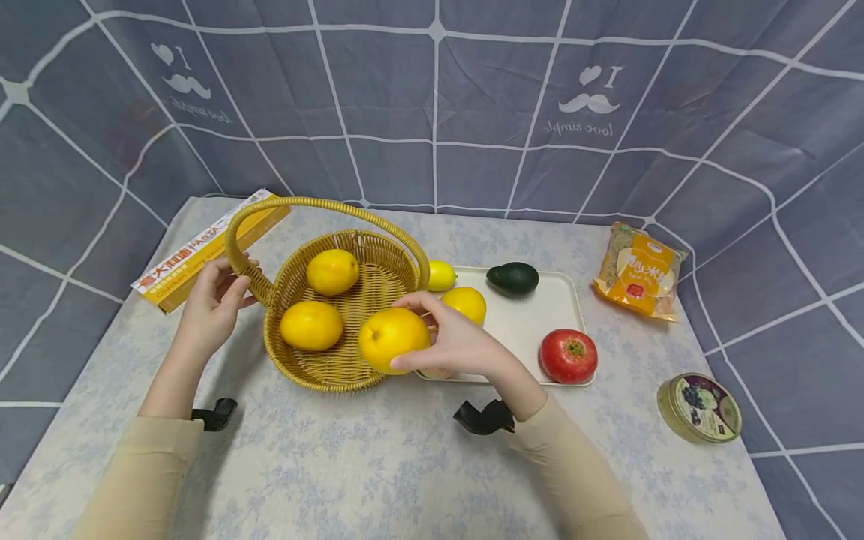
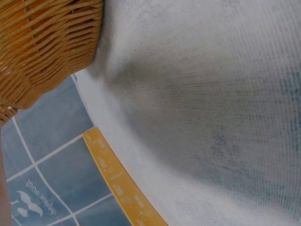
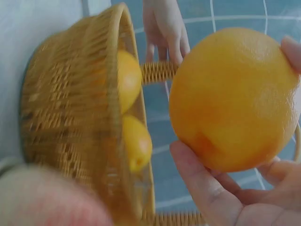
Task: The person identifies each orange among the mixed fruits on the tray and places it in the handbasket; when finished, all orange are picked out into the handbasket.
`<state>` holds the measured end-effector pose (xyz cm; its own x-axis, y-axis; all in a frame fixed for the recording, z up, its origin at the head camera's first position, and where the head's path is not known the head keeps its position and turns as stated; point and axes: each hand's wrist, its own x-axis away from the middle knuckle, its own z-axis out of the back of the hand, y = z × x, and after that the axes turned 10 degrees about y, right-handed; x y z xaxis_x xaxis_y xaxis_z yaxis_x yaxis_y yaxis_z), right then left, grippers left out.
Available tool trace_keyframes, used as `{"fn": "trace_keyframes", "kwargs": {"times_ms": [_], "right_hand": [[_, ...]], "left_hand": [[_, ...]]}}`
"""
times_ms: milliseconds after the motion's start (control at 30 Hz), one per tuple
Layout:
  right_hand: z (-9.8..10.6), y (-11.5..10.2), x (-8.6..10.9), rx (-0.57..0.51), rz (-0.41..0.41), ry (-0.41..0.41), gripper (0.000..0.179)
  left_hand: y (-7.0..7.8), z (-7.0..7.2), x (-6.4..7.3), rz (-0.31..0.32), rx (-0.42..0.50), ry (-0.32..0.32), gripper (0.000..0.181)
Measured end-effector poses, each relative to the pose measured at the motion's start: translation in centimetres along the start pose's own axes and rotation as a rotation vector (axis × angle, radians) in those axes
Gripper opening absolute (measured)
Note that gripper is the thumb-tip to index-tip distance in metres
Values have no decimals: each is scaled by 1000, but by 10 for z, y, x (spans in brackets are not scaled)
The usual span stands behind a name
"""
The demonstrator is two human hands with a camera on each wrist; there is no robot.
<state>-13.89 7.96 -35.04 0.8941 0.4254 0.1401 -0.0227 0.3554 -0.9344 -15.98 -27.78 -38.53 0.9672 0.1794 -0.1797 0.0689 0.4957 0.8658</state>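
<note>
A woven basket point(image 1: 324, 386) with a tall arched handle stands left of centre, holding two yellow-orange fruits point(image 1: 312, 325). My left hand point(image 1: 214, 300) grips the foot of the basket's handle on its left side; the left wrist view leaves its fingers out. Between thumb and fingers, my right hand point(image 1: 459, 337) holds an orange point(image 3: 235, 99) above the basket's right front rim. To its right lies a cream tray point(image 1: 516, 330). On or beside it are a lemon point(image 1: 442, 276), another yellow fruit point(image 1: 466, 303), an avocado point(image 1: 513, 279) and a pomegranate point(image 1: 568, 356).
Behind the left hand lies a pasta box point(image 1: 209, 251). A yellow food packet point(image 1: 640, 271) and a round tin point(image 1: 700, 407) sit at the right. A blurred pinkish thing point(image 3: 47, 197) fills the right wrist view's lower corner. Tiled-pattern cloth point(image 1: 391, 90) hangs behind the table.
</note>
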Motion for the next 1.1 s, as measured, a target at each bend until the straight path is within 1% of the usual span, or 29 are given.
{"fn": "trace_keyframes", "kwargs": {"times_ms": [133, 233, 333, 433, 533, 700, 800, 833, 900, 1000, 1100], "right_hand": [[-14, -14, -19, 25, -14, -13, 70], [-25, -24, -37, 60, -41, 19, 70], [-34, -34, -56, 84, -77, 74, 73], [-41, -42, -74, 107, -90, 133, 77], [-45, -48, -88, 107, -101, 195, 78], [-50, -49, -103, 133, -159, 321, 77], [-53, -46, -109, 196, -194, 392, 78], [-53, -44, -111, 236, -205, 404, 77], [-54, -42, -115, 342, -241, 395, 78], [-55, -37, -119, 514, -299, 319, 79], [-55, -35, -124, 619, -337, 250, 87]], "left_hand": [[0, 0, -1, 4, -2, -1, 42], [0, 0, -1, 3, 0, 0, 42], [0, 0, -1, 0, 2, -1, 41], [1, 0, -1, -1, 2, 0, 42], [1, 0, -1, 4, -1, 0, 42], [0, 0, 0, 10, -8, 3, 41], [0, 0, 0, 7, -3, 6, 41], [0, 0, 0, 6, -1, 5, 41], [1, 0, 0, 5, -1, 5, 42], [2, -2, 1, 12, -7, 7, 42], [2, -3, 1, 21, -14, 13, 41]]}}
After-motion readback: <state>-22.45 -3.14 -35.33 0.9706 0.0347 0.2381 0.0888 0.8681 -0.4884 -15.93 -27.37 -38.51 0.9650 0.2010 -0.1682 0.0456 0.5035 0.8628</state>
